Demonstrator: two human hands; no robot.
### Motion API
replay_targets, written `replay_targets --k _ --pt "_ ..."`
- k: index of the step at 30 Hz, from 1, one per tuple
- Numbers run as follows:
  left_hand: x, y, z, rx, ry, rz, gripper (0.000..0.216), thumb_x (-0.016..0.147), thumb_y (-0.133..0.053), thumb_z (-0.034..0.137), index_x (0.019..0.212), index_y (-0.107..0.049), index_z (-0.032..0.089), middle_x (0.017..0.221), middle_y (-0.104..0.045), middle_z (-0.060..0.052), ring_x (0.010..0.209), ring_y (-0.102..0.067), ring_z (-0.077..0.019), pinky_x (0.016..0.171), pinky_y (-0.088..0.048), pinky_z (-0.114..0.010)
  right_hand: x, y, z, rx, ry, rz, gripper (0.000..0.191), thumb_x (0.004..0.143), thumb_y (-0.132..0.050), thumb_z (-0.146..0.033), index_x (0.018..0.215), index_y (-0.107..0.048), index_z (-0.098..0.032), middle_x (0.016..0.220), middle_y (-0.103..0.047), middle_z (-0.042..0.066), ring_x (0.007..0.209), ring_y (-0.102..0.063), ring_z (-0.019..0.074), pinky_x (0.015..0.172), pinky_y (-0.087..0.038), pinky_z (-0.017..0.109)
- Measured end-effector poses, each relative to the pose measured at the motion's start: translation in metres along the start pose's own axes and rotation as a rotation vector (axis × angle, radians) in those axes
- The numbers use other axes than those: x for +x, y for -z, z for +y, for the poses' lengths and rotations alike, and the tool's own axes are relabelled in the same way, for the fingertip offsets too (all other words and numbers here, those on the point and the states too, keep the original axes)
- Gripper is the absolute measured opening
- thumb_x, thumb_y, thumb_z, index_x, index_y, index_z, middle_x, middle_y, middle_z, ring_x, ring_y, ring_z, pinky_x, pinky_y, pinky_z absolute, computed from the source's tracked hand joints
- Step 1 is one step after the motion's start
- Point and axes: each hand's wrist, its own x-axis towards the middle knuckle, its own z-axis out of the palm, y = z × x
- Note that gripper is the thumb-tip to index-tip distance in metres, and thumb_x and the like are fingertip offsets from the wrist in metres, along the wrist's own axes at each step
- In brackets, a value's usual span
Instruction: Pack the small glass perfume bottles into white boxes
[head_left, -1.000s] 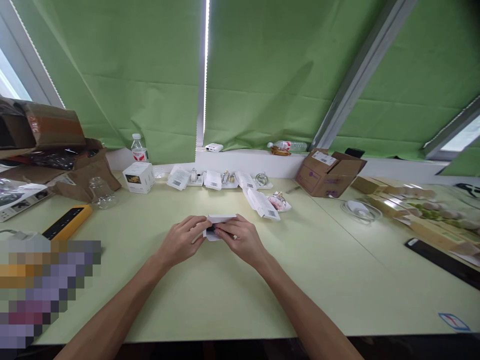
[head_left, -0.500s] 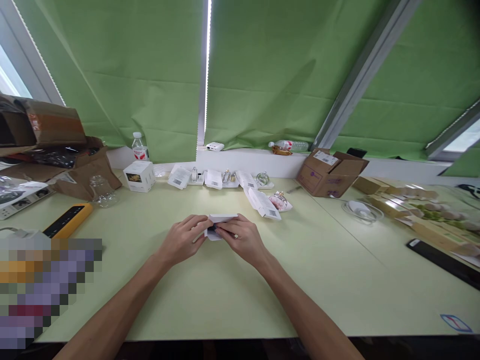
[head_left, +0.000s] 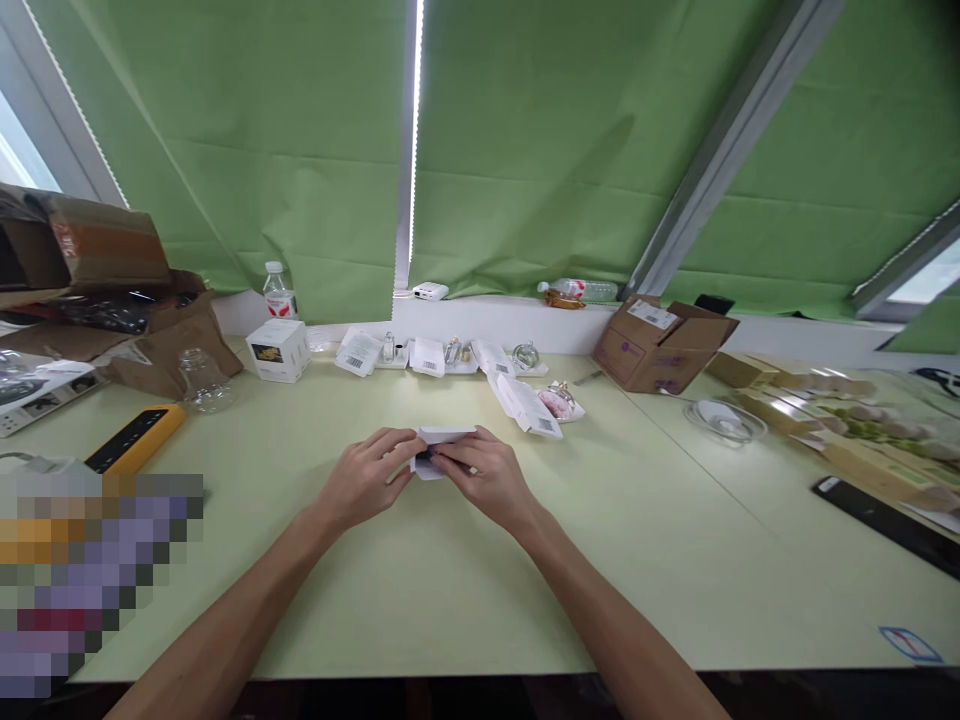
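Observation:
A small white box is held between my two hands above the middle of the table. My left hand grips its left side with the fingers curled. My right hand closes on the right side, its thumb and fingertips at the opening. Something dark shows inside the box, too hidden by my fingers to name. Beyond my hands, several opened white packs with barcodes, such as this white pack, lie beside small glass bottles. One pink bottle is nearest, on the right.
A white carton, a clear jar and an orange-black power strip stand left. An open cardboard box, a white charger with cable and a black phone-like slab lie right. Plastic bottles rest on the sill.

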Motion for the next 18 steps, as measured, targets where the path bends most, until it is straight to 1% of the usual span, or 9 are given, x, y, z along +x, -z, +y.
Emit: replay_targets --k 8,13,18 --pt "-0.0006 0.0003 0.0 0.004 0.006 -0.006 0.035 0.085 -0.051 0.012 0.118 -0.054 0.024 0.116 -0.064 -0.005 0.106 -0.06 -0.0188 0.077 -0.053 -0.028 0.0005 0.0001 -0.001 -0.006 -0.005 0.012 0.015 0.09 -0.059 -0.026 0.095 -0.073 -0.024 0.083 -0.074 0.001 0.075 -0.065 0.0161 0.072 -0.049 0.03" --pt "0.0 0.0004 0.0 0.002 0.006 -0.008 0.034 0.085 -0.051 0.012 0.117 -0.055 0.024 0.116 -0.064 -0.005 0.105 -0.061 -0.0187 0.079 -0.053 -0.029 0.0015 0.0019 -0.0035 -0.001 -0.014 0.01 0.015 0.09 -0.059 -0.026 0.095 -0.073 -0.024 0.082 -0.074 0.001 0.072 -0.065 0.0165 0.071 -0.049 0.031" --pt "0.0002 0.0004 0.0002 -0.003 0.007 -0.006 0.035 0.085 -0.05 0.012 0.117 -0.055 0.025 0.116 -0.064 -0.005 0.106 -0.061 -0.0191 0.08 -0.053 -0.03 0.0005 0.0014 -0.0021 0.005 -0.021 -0.003 0.017 0.091 -0.057 -0.027 0.095 -0.073 -0.026 0.083 -0.074 0.001 0.075 -0.065 0.0174 0.073 -0.05 0.032"
